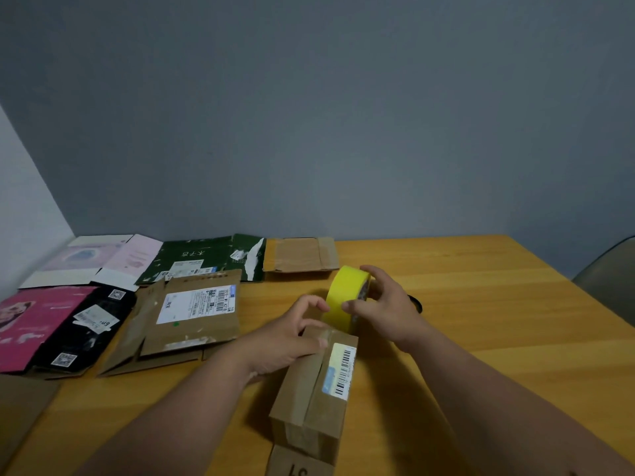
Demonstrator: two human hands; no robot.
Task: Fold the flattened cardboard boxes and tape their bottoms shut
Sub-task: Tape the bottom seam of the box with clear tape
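A folded brown cardboard box (314,393) with a barcode label stands on the wooden table (481,321) in front of me, its flaps closed on top. My right hand (381,304) grips a yellow tape roll (343,297) just beyond the box's far end. My left hand (292,334) rests on the box's far left edge, thumb along the top, fingers curled near the tape's lower edge. Whether it pinches the tape end is unclear.
Several flattened boxes lie at the left and back: a brown one with a shipping label (192,310), a black and pink one (51,328), a green one (202,257), a pale pink one (92,261), a small brown one (302,254). A chair (608,280) stands at right.
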